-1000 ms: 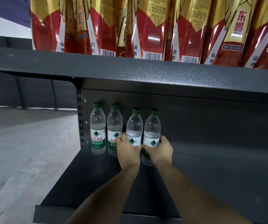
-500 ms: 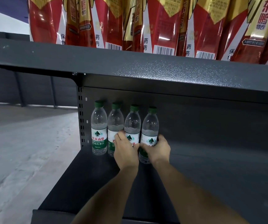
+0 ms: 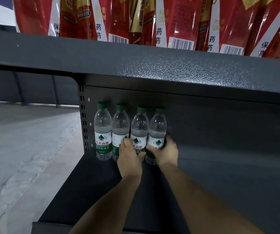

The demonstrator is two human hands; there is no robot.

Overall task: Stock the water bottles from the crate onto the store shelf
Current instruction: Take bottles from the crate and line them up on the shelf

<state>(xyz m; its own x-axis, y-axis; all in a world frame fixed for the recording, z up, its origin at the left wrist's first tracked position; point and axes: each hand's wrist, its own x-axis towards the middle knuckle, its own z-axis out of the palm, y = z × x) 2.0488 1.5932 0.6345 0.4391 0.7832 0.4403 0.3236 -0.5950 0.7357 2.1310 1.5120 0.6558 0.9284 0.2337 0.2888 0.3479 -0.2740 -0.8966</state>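
Two hands reach to the back left corner of the lower shelf (image 3: 220, 191), each with its fingers curled round a bottle. Left hand (image 3: 130, 159) wraps the third bottle (image 3: 139, 130) from the left, its thumb lying across the label toward the second bottle (image 3: 120, 130). Right hand (image 3: 165, 153) clamps the fourth bottle (image 3: 157, 129), thumb on the label front and fingers going round its right side. Both held bottles stand upright and touch each other. Four green-capped bottles form one tight row against the back panel, the first bottle (image 3: 103, 130) just beside the slotted upright (image 3: 82, 122) at the shelf's left edge. Above, the upper shelf (image 3: 152, 65) carries a row of red and gold packs (image 3: 178, 22). Grey floor (image 3: 26, 149) lies to the left.
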